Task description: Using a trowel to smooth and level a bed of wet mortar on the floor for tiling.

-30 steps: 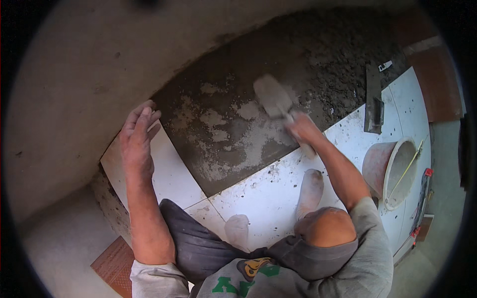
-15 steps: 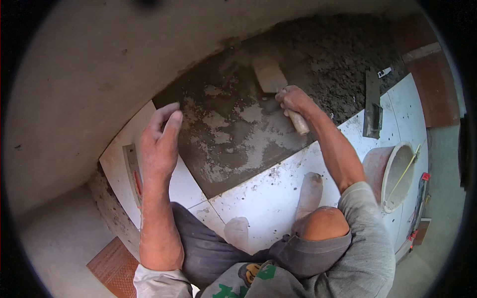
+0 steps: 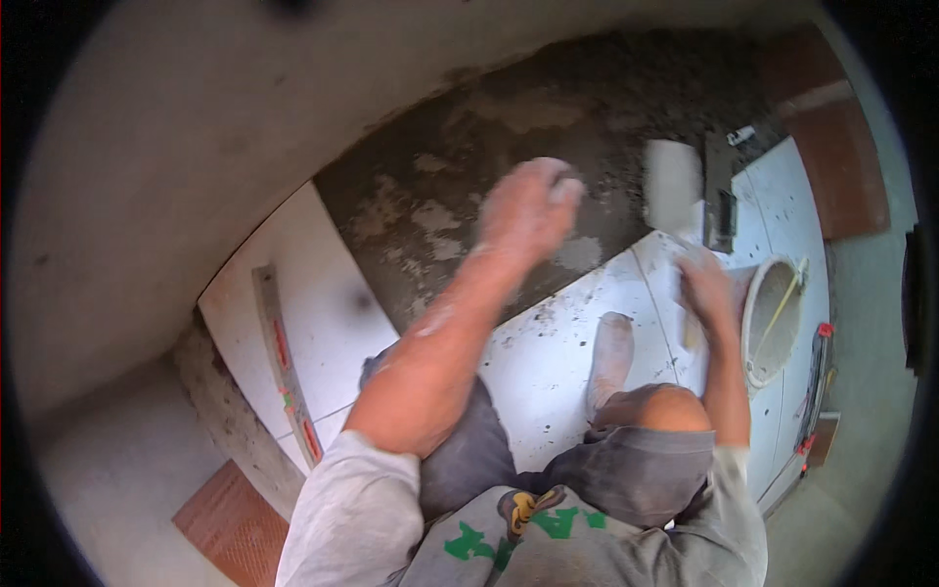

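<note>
My right hand (image 3: 708, 286) is wrapped round the handle of a trowel (image 3: 673, 184), smeared by motion. Its broad pale blade points away from me, over the edge where the white tiles (image 3: 548, 362) meet the grey mortar bed (image 3: 381, 235). My left hand (image 3: 533, 207) hangs above the mortar near its middle, fingers curled in. What those fingers hold, if anything, is hidden. Close to the trowel blade lies a long dark plastering float (image 3: 722, 196) with a handle, partly on the mortar and partly on the tiles.
A bucket (image 3: 778, 328) stands right, a yellow strip across its mouth. Beyond it lies a red-and-black tool (image 3: 814, 396). A spirit level (image 3: 282, 357) rests on the left tiles. Brown tiles (image 3: 839, 161) stand far right; another brown tile (image 3: 235, 523) is lower left. A wall (image 3: 196, 147) borders the mortar.
My right hand has swung the trowel right and nearer, off the middle of the mortar to the tile edge. My left hand has moved right over the mortar, and its fingers have curled.
</note>
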Demonstrator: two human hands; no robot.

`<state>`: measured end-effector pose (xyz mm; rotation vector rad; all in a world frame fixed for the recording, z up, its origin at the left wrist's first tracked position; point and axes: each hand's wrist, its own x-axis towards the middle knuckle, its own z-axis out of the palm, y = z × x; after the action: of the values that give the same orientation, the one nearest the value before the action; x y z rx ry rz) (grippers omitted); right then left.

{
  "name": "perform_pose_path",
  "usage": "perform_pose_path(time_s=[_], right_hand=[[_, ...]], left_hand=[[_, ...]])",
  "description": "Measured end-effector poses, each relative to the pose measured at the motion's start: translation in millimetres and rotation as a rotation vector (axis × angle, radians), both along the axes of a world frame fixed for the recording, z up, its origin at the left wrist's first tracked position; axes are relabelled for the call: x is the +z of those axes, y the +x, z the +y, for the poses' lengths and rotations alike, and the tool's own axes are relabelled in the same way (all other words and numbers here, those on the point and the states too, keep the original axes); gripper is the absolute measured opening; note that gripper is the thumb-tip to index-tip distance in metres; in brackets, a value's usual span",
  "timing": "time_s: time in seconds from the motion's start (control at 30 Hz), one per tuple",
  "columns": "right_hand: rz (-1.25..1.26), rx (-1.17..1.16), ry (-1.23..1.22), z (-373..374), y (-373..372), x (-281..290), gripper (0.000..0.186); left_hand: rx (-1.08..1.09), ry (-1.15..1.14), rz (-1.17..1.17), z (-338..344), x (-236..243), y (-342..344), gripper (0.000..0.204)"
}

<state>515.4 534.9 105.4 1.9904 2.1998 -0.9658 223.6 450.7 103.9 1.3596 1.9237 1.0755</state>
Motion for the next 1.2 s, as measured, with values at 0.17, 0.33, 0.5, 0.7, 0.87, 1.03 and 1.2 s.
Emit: perform_pose_path(time_s=[0.17, 0.33, 0.5, 0.7, 0.87, 1.03, 1.2], right_hand=[[0.367, -0.652, 0.194, -47, 179, 86, 0.031], [-0.159, -0.541, -0.23, 15, 287, 62, 0.03], [-0.663, -0.051, 0.154, 129, 359, 36, 0.034], [-0.468, 0.37, 0.599, 283, 127, 32, 0.049], [-0.306, 0.957, 0.342, 234, -192, -4, 0.045], [-0.341, 1.358, 0.102, -12, -407, 2, 0.043], [-0.288, 1.682, -0.035, -125, -417, -66, 0.026]], left_hand=[[0.016, -0.129, -0.086, 4, 14, 7, 0.038], [0.17, -0.056, -0.181, -18, 21, -39, 0.039], [0.499, 0.066, -0.088, -105, 18, -125, 0.04], [1.12, -0.264, 0.069, -352, -43, -149, 0.042], [1.63, -0.457, -0.153, -504, -111, -1, 0.036], [1.871, -0.514, -0.141, -634, -203, 172, 0.038], [1.849, -0.286, -0.616, -607, -183, 171, 0.04]])
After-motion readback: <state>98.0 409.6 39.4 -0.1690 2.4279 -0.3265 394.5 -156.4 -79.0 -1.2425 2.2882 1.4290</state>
